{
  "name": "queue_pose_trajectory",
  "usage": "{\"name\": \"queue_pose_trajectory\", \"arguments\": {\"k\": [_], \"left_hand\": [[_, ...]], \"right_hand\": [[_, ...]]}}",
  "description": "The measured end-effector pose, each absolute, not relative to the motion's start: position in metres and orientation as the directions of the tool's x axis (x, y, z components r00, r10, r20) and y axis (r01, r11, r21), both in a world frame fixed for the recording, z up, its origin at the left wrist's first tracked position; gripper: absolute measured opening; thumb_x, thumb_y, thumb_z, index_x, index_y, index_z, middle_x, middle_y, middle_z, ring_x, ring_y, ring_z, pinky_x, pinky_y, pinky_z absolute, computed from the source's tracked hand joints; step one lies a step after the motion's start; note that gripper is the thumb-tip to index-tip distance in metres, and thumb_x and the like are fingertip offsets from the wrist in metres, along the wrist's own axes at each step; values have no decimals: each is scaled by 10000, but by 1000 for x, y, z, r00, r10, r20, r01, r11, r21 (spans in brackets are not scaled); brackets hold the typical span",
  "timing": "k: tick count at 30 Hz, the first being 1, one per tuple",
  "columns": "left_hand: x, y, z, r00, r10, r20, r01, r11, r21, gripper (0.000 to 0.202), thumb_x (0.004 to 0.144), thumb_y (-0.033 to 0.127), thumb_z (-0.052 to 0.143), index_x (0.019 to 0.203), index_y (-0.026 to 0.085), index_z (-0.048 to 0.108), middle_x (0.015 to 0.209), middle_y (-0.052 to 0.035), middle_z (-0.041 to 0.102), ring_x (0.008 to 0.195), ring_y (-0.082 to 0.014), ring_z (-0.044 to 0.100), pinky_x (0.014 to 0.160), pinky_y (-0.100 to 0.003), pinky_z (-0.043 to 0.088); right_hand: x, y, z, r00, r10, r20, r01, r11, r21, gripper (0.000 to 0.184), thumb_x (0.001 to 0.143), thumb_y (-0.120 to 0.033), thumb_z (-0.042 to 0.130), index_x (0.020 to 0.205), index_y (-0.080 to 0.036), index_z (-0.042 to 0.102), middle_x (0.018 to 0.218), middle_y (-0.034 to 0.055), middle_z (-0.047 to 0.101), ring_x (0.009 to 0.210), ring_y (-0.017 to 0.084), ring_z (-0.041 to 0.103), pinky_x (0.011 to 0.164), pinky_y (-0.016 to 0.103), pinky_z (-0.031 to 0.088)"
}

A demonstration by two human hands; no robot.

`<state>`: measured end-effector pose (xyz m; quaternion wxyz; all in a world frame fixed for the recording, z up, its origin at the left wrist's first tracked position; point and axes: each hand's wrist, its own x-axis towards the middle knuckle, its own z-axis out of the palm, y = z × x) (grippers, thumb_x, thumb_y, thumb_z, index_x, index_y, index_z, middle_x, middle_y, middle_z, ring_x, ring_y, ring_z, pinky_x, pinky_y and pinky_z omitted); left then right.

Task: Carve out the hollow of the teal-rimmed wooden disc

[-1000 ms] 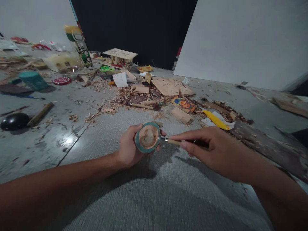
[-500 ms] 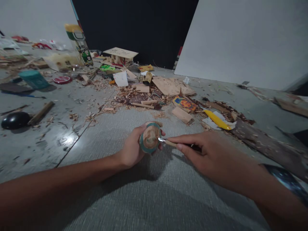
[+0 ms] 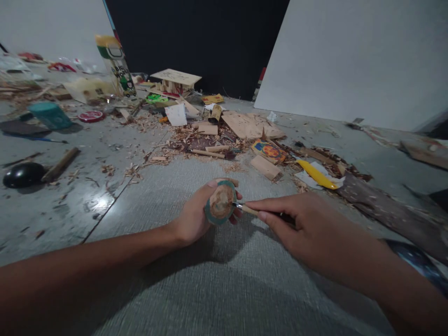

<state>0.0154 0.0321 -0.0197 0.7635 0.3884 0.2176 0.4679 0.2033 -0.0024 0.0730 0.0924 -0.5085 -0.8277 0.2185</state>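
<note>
A small round piece (image 3: 221, 201), with a teal rim and a brown, wood-like middle, is gripped in my left hand (image 3: 196, 212). My left fingers wrap behind it, and the thumb presses on its upper left edge. My right hand (image 3: 297, 217) is closed around a carving knife (image 3: 249, 209) with a light wooden handle and a short metal blade. The blade's tip meets the right side of the round piece, at the border of the brown middle. Both hands are above the grey floor (image 3: 196, 294).
Wood shavings and offcuts (image 3: 207, 128) lie beyond my hands. A wooden board (image 3: 250, 125), a yellow curved object (image 3: 318, 174) and brown bark-like strips are to the right. A black rounded object (image 3: 24, 175), a stick (image 3: 61, 164) and a teal container (image 3: 49, 115) are left.
The round piece has shifted slightly right and turned a little in my left hand. The knife tip stays at its right side; my right hand has moved only slightly.
</note>
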Motion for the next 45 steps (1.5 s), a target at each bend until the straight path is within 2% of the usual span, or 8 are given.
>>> {"name": "queue_pose_trajectory", "arguments": {"k": [5, 15, 22, 27, 32, 37, 42, 45], "left_hand": [[15, 33, -23, 477, 879, -11, -557, 312, 770, 447, 890, 483, 510, 1075, 100, 645, 849, -117, 716, 795, -241, 692, 718, -369, 551], [15, 32, -12, 310, 923, -230, -619, 379, 688, 429, 913, 370, 362, 960, 72, 667, 819, -148, 722, 757, -243, 693, 695, -372, 569], [19, 32, -17, 431, 892, -133, -620, 400, 675, 476, 889, 404, 373, 1000, 53, 675, 850, -178, 725, 776, -264, 694, 673, -365, 559], [14, 32, -22, 524, 849, -67, -600, 423, 679, 470, 870, 447, 463, 1031, 63, 681, 893, -165, 739, 733, -243, 693, 698, -364, 558], [14, 36, -19, 608, 794, -2, -573, 441, 691, 489, 893, 443, 446, 1100, 58, 665, 974, -184, 729, 858, -285, 695, 765, -399, 545], [16, 38, -20, 619, 782, 74, -598, 408, 690, 504, 899, 464, 437, 1129, 71, 651, 1003, -175, 716, 900, -300, 688, 787, -416, 535], [16, 35, -23, 604, 796, 52, -572, 387, 723, 497, 899, 475, 443, 1129, 86, 650, 954, -154, 715, 848, -280, 693, 773, -412, 537], [17, 33, -24, 581, 813, 45, -556, 356, 751, 495, 881, 495, 488, 1114, 92, 653, 935, -146, 718, 839, -272, 692, 773, -406, 540]], "right_hand": [[201, -4, 69, -443, 893, -77, 821, 369, -436, 348, 946, -201, 497, 1128, -335, 762, 1079, -20, 778, 882, 214, 737, 714, 308, 553], [191, 1, 59, -437, 899, 24, 786, 395, -475, 311, 929, -163, 509, 1006, -264, 793, 990, 17, 798, 605, 131, 672, 516, 227, 446], [199, -10, 46, -366, 930, 28, 737, 308, -601, 324, 925, -169, 520, 1140, -219, 757, 1047, 55, 785, 767, 173, 730, 622, 247, 542], [204, -15, 37, -375, 926, 35, 702, 308, -642, 325, 936, -185, 505, 1126, -220, 766, 1015, 56, 791, 681, 166, 716, 528, 231, 522], [211, -12, 32, -395, 912, 108, 604, 347, -718, 343, 941, -185, 484, 1152, -221, 752, 1093, 46, 773, 868, 178, 744, 697, 243, 585], [220, -12, 40, -371, 927, 51, 691, 313, -652, 345, 938, -202, 491, 1165, -256, 746, 1040, 19, 785, 658, 147, 730, 501, 207, 553], [223, -16, 51, -377, 919, 115, 729, 371, -575, 354, 918, -172, 531, 1163, -320, 740, 1068, -33, 776, 849, 148, 760, 687, 202, 600], [220, -18, 52, -408, 905, 118, 737, 403, -542, 387, 909, -141, 557, 1173, -367, 726, 1064, -66, 775, 870, 137, 758, 731, 200, 597]]}}
